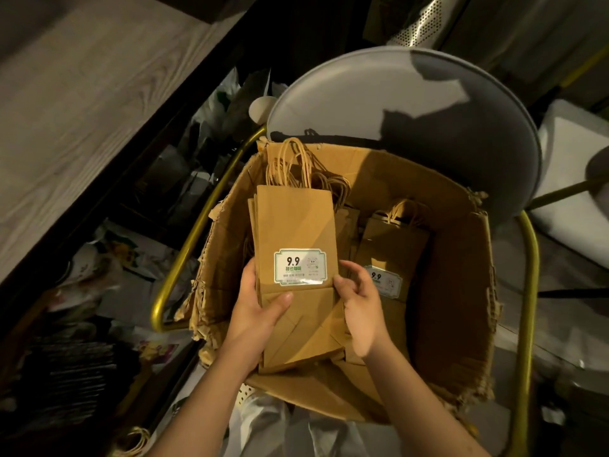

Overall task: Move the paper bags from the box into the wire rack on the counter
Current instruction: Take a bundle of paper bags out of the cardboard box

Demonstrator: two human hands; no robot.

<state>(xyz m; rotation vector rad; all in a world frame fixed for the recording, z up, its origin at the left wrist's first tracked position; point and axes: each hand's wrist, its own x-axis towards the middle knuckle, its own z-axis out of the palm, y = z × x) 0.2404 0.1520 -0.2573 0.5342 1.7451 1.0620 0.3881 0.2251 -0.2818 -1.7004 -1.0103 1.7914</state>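
Down in the torn cardboard box (454, 291) on a chair (395, 103): stack of labelled kraft paper bags (296, 225), gripped at its lower left edge by the left hand (260, 308), thumb across the front. Right hand (362, 311) at the right edge, fingers loosely curled, hold unclear. Second bag stack (392, 249) just beside.
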